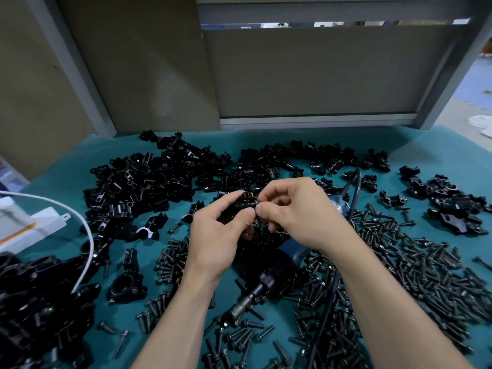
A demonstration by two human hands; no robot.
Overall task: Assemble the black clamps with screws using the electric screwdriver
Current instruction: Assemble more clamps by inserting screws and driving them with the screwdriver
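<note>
L hand point(221, 230): grips clamp point(243, 202) | R hand point(298, 217): pinching screw into clamp, screw barely seen | step: hand-start | next: pick up driver point(269, 278), idle on mat point(415, 145)

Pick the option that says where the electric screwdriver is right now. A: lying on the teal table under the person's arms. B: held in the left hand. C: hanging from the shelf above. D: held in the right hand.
A: the electric screwdriver lies on the teal table among loose screws, while the left hand and right hand hold a black clamp.
</note>
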